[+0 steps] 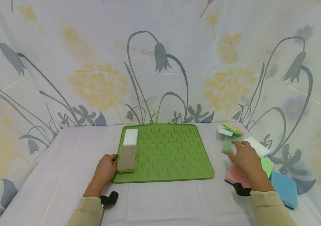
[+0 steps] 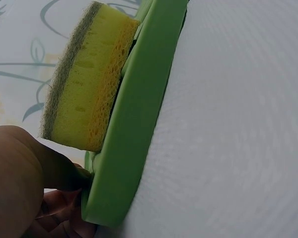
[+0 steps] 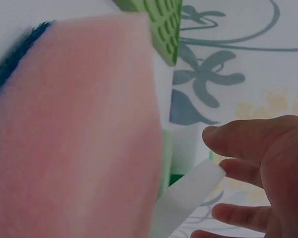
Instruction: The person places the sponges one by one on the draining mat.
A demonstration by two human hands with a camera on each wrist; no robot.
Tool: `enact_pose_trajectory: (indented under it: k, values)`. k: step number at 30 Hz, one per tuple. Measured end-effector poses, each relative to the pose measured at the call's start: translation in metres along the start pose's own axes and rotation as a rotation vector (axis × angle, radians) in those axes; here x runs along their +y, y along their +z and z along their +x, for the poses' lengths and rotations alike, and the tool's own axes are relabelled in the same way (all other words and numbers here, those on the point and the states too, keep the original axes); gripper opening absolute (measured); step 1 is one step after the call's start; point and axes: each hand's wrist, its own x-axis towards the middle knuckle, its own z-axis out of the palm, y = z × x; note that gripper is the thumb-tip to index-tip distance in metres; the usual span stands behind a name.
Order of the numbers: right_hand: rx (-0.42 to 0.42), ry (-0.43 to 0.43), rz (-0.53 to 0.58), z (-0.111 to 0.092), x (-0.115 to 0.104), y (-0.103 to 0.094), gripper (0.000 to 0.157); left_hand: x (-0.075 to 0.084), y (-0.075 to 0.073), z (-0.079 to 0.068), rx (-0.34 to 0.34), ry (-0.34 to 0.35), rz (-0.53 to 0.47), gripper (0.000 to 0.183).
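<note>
My left hand (image 1: 106,168) pinches the left edge of a green ridged mat (image 1: 171,153), thumb over the rim and fingers below, as the left wrist view shows. Beside it on the mat lies a yellow sponge (image 2: 84,79) with a grey-brown scouring face up; a white sponge (image 1: 130,137) sits just behind. Over a group of sponges at the right, my right hand (image 1: 246,156) hovers with fingers spread and nothing held. Nearest its fingers are a pale green sponge (image 1: 228,142) and a white sponge (image 1: 257,146). The pink sponge (image 3: 89,129) fills much of the right wrist view.
A small white sponge (image 1: 224,131) and a yellow-green sponge (image 1: 233,128) lie at the back of the group. Partly under my right arm are a bright green sponge (image 1: 267,165) and a blue sponge (image 1: 284,187). Patterned cloth (image 1: 160,88) rises behind the table.
</note>
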Motion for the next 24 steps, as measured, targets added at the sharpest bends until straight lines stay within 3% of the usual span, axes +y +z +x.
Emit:
enact_pose_trajectory:
  k: [12,24]
  values:
    - [0.058,-0.008,0.03,0.002,0.007,0.008,0.046,0.0,0.0,0.001,-0.008,-0.007,0.002,0.036]
    - [0.147,-0.041,0.078,0.002,0.01,0.018,0.046,0.001,-0.001,0.0,-0.009,-0.013,0.0,0.037]
